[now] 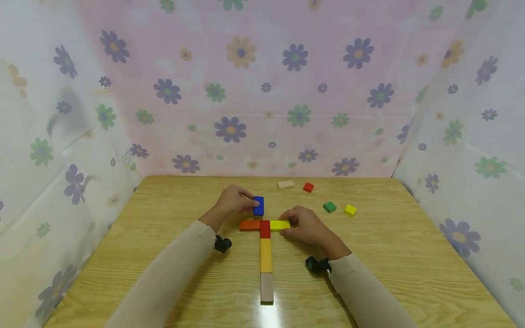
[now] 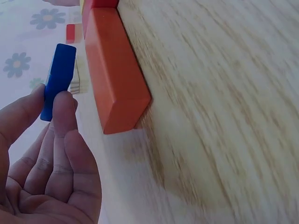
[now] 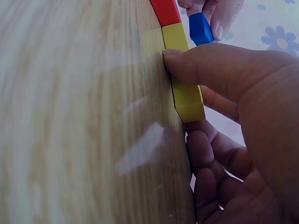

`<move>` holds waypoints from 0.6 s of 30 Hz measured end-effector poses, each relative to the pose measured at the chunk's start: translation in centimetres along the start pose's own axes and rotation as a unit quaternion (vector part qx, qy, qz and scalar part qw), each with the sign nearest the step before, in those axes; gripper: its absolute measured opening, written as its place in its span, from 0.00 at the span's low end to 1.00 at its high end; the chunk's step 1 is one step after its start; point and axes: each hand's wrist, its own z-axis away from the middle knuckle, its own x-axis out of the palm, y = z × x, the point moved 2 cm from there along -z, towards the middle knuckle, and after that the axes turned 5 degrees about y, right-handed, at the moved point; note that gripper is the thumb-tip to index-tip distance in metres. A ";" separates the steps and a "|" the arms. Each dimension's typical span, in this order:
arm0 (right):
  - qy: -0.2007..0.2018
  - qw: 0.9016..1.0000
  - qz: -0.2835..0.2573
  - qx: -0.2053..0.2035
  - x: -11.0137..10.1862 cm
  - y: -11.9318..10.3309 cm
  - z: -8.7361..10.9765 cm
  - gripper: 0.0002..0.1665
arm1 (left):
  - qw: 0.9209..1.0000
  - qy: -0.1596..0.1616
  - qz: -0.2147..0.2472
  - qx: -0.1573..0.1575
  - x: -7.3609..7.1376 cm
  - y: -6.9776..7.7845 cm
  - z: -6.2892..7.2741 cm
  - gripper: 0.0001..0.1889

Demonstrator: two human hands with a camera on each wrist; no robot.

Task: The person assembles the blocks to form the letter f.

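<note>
My left hand [image 1: 234,200] pinches a blue block [image 1: 259,206] between thumb and fingers, beyond a T-shaped row of blocks. In the left wrist view the blue block [image 2: 60,79] is held off the table. My right hand [image 1: 305,225] grips a long yellow block [image 1: 279,225] at its right end, thumb on the near side. That yellow block forms the T's right arm and meets a red block [image 1: 265,229]. An orange block [image 1: 249,225] makes the left arm. Below the red one run an amber block [image 1: 265,255] and a plain tan block [image 1: 266,288].
Toward the table's [image 1: 184,273] back lie a striped wooden block [image 1: 285,184] and a small red block [image 1: 309,187]. A green block [image 1: 330,207] and a small yellow block [image 1: 350,210] sit to the right. Flowered cloth [image 1: 262,109] stands behind and along both sides.
</note>
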 end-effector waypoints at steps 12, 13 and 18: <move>-0.004 1.000 -0.005 0.001 0.0 -0.1 0.0 0.18 | 1.000 -0.014 -0.008 -0.021 1.1 0.2 -0.8 0.16; -0.004 1.000 -0.005 0.000 0.0 -0.1 0.0 0.18 | 1.000 -0.016 -0.009 -0.019 1.2 0.3 -0.8 0.16; -0.002 1.000 -0.006 -0.005 0.0 0.0 -0.1 0.17 | 1.000 -0.020 -0.019 -0.014 1.4 0.6 -0.8 0.16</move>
